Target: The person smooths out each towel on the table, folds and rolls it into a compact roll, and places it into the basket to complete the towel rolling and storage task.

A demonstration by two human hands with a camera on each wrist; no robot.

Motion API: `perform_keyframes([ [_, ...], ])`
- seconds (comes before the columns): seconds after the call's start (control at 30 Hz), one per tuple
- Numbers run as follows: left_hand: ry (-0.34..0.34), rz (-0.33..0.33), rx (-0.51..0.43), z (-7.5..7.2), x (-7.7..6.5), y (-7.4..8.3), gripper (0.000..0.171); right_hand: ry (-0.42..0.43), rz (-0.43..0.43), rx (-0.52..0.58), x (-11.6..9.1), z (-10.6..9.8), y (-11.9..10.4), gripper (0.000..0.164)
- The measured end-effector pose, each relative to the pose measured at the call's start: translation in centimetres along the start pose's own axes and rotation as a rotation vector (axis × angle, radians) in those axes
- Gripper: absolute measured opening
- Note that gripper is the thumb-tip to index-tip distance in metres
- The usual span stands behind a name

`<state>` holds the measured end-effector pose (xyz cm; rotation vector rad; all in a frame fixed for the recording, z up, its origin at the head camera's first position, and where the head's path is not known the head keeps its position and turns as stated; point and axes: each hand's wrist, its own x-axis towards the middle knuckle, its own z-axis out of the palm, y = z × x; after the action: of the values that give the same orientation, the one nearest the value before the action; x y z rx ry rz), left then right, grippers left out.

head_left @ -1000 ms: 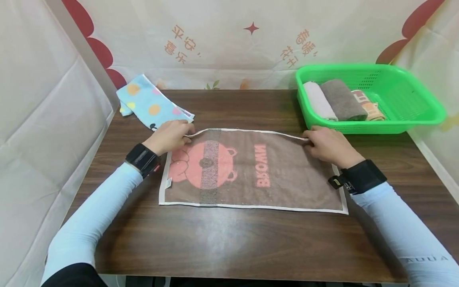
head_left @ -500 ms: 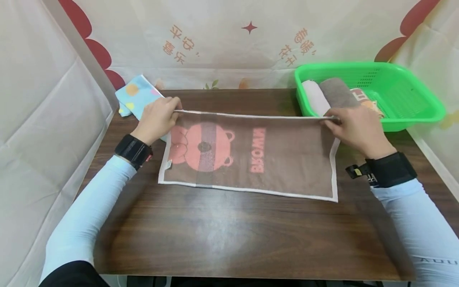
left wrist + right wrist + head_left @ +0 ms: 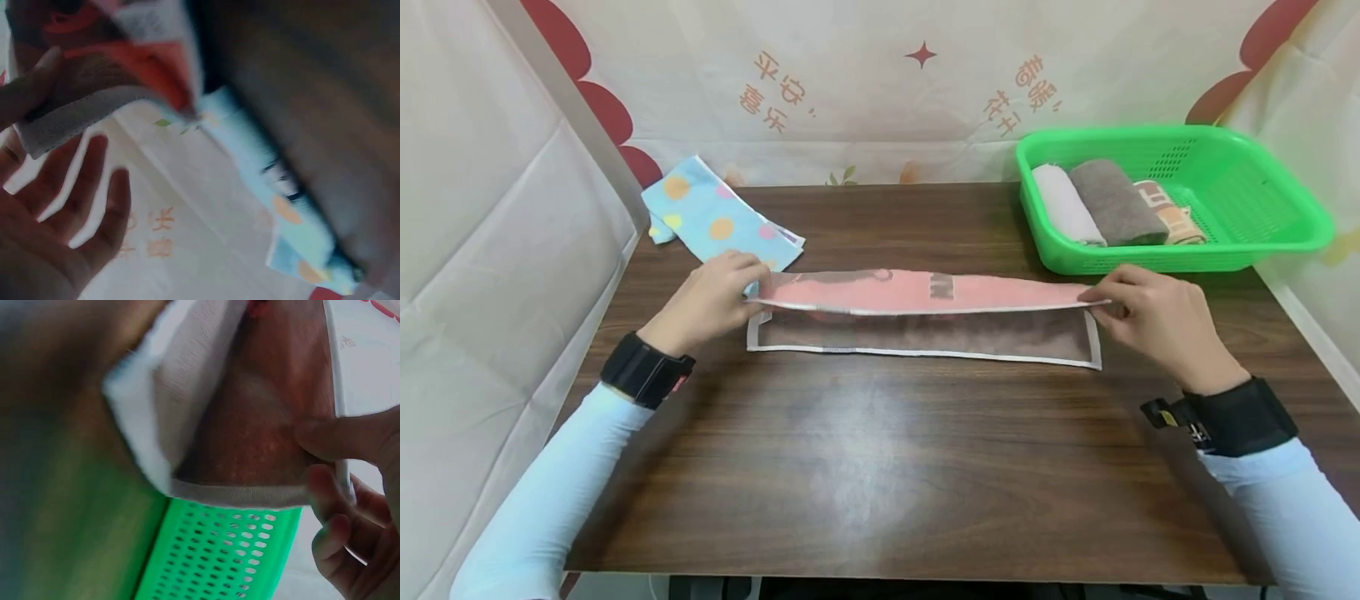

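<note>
A brown towel with a white border and pink print (image 3: 925, 333) hangs partly doubled over in the head view, its pinkish reverse side uppermost. My left hand (image 3: 715, 300) pinches one end of its raised edge. At the other end, my right hand (image 3: 1150, 321) pinches the same edge between thumb and fingers. The towel's lower edge lies on the table, nearer to me than the raised edge. In the left wrist view the left hand's thumb presses on the towel (image 3: 81, 119), the other fingers spread below. The right wrist view shows the right thumb on the towel's brown face (image 3: 262, 425).
A light-blue dotted cloth (image 3: 722, 217) lies folded at the back left, just beyond my left hand. At the back right stands a green basket (image 3: 1255, 258) with several rolled towels (image 3: 1112, 204) in it. Fabric walls (image 3: 880, 100) close off the brown table (image 3: 880, 492).
Both hands lifted the towel's far edge, spread slightly apart, then brought that edge down toward me. The towel's reverse now faces up, and its bear print is mostly covered.
</note>
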<state>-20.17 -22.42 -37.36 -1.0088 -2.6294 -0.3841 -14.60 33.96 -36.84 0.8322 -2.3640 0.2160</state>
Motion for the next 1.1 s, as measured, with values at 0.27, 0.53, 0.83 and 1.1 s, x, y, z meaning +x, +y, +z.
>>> perform_keyframes([
  [0.27,-0.110,0.018,-0.005,1.8,-2.5,0.0,0.027,-0.203,0.035,0.047,-2.6,0.6,-0.9,0.027],
  [0.53,-0.276,-0.024,-0.006,1.4,-2.5,0.3,0.025,-0.501,0.248,0.086,-2.8,0.5,-1.2,0.005],
  [0.83,-0.342,-0.133,-0.110,0.5,-1.6,0.0,0.029,-0.465,0.503,0.198,-0.5,0.8,0.1,0.030],
  [1.1,-0.334,-0.013,-0.040,0.7,-1.3,-0.8,0.056,-0.718,0.660,0.206,0.0,2.5,2.1,0.089],
])
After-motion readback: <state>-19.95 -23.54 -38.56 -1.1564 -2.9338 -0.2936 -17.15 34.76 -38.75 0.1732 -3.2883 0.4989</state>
